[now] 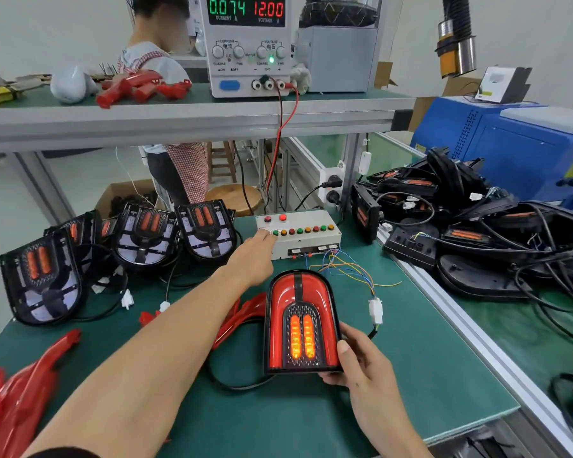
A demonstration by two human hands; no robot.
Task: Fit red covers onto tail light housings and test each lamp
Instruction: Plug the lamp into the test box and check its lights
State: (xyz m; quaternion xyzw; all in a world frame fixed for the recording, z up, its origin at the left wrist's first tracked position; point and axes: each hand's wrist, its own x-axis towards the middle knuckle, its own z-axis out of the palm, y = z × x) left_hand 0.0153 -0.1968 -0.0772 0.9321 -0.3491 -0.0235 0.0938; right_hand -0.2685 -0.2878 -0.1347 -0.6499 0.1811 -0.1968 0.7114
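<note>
we hold the covered tail light [301, 322] upright on the green bench mat [411, 375], our right hand [354, 361] gripping its lower right edge, thumb on the red cover; its two amber strips glow. our left hand [253, 257] reaches to the white switch box [300, 238], a finger pressing the green button at the row's left end. uncovered housings [146, 233] stand at the left, loose red covers [20, 391] nearest us.

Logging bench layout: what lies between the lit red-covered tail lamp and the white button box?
In the head view, loose coloured wires on green mat between tail lamp and button box.
</note>
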